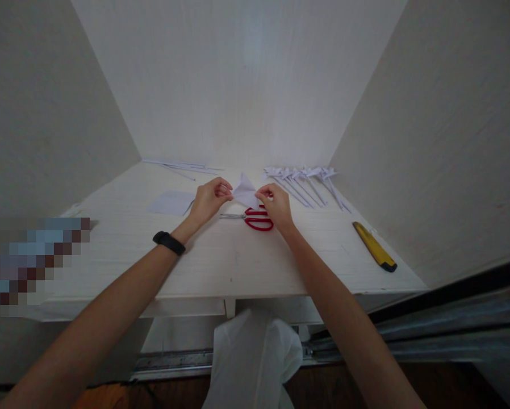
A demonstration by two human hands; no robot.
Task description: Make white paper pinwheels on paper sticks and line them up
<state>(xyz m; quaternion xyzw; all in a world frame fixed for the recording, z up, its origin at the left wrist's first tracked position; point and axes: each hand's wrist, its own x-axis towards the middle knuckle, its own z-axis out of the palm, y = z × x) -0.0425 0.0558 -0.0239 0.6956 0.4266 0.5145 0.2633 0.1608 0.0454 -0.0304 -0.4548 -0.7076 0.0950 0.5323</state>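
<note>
Between my two hands a small white piece of paper (245, 192) is held up, one corner pointing upward; it looks creased. My left hand (211, 200), with a black band on the wrist, pinches the paper's left corner. On the opposite corner, the fingers of my right hand (275, 204) are pinched together. Just below the paper lie scissors with red handles (259, 220), their blades pointing left and partly behind my hands. A flat white sheet of paper (168, 202) rests left of my left hand, which covers part of it.
Several thin white paper sticks (182, 166) lie at the back left. At the back right are several paper pinwheel-like shapes on sticks (306, 179). A yellow utility knife (375, 247) lies near the right wall. Walls enclose the white tabletop (204, 264); a pixelated object is at left.
</note>
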